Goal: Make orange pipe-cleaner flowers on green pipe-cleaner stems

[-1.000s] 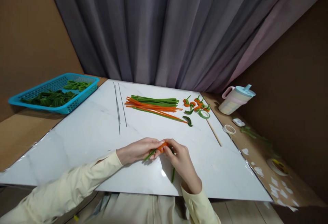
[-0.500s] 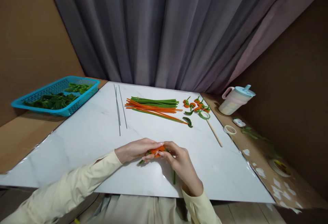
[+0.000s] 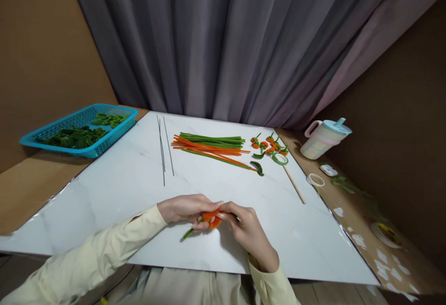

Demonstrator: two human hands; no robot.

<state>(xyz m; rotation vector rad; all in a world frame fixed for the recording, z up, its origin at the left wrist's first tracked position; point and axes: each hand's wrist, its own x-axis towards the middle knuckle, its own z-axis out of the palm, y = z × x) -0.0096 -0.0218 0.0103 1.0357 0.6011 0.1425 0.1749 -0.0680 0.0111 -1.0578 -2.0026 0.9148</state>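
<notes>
Close to the table's front edge, both hands meet over a small orange pipe-cleaner piece [image 3: 215, 222] with a green stem [image 3: 188, 234]. My left hand [image 3: 190, 209] grips it from the left, its thumb on top and the stem poking out below the fingers. My right hand [image 3: 242, 223] pinches the piece's upper right side with thumb and fingertips. Fingers cover part of the orange loops. Beyond the hands lies a bundle of green pipe cleaners [image 3: 212, 141] and orange pipe cleaners [image 3: 209, 148]. Several finished-looking orange pieces with green stems [image 3: 275, 146] sit to its right.
Thin dark wires [image 3: 162, 154] lie left of the bundle. Green tape [image 3: 279, 158] and a wooden stick [image 3: 294, 185] are on the right. A blue basket [image 3: 94, 149] of green pieces stands left; a lidded cup [image 3: 324, 140], white ring [image 3: 315, 180] and paper scraps line the right.
The orange piece has turned and shows more between the hands, its stem pointing further down-left. A green strip hanging below my right hand no longer shows. The view has shifted slightly.
</notes>
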